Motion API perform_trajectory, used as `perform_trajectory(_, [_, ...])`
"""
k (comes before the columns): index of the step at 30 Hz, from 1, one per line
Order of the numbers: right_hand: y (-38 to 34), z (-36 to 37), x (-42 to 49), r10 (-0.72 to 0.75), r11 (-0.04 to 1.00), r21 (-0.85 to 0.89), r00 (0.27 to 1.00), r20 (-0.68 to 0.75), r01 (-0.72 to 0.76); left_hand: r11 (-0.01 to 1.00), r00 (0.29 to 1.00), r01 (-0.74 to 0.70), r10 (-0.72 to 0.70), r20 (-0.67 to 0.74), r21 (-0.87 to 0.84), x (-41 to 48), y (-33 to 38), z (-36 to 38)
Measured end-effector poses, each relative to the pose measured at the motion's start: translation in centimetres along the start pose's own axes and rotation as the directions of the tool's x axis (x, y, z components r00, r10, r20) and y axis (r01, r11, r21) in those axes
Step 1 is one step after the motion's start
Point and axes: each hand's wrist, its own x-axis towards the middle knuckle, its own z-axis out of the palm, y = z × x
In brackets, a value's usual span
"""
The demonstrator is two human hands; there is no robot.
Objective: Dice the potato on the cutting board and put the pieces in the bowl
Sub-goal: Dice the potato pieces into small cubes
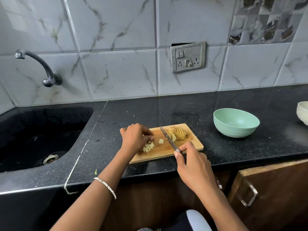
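The left hand (pixel 135 137) curls its fingers over the diced pieces (pixel 148 146) near the left edge of the cutting board (pixel 196 144), likely corralling them clear of the knife (pixel 168 139), which the right hand (pixel 193 165) grips beside the sliced potato (pixel 179 134) at the far right corner.

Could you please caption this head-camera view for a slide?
Right hand holds a knife at the cutting board; left hand holds diced potato; the green bowl is empty.
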Motion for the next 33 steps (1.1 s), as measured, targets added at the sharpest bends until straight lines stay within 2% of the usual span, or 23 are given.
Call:
perform_trajectory(4, [-0.2, 0.1, 0.0, -0.014, 1.0, 0.006, 1.0, -0.014, 0.014, 0.998, 1.0, 0.0, -0.001, -0.023, -0.064, 0.1, 0.3, -0.4])
perform_trajectory(9, [0.0, 0.1, 0.0, 0.001, 1.0, -0.003, 1.0, -0.008, -0.001, 0.998, 1.0, -0.017, 0.017, -0.002, -0.061, -0.1, 1.0, 0.5])
perform_trajectory(14, [-0.2, 0.3, -0.3, -0.01, 1.0, -0.011, 1.0, 0.001, 0.01, 0.997, 0.999, 0.037, -0.039, -0.034, -0.07, -0.4, 1.3, 1.3])
perform_trajectory(21, [-0.5, 0.5, -0.9, -0.039, 0.999, -0.015, 0.999, 0.007, 0.039, 0.991, 0.994, 0.11, -0.109, 0.013, -0.076, -0.2, 0.6, 0.5])
perform_trajectory(26, [-0.9, 0.7, -1.1, -0.058, 0.998, -0.03, 0.998, 0.018, 0.059, 0.994, 0.993, 0.112, -0.111, 0.05, -0.016, -0.3, 1.0, 0.1])
perform_trajectory(33, [-1.3, 1.2, -0.9, -0.057, 0.993, -0.096, 0.997, 0.051, 0.062, 0.994, 0.995, 0.1, -0.1, 0.003, 0.05, -0.4, 1.8, 0.7])
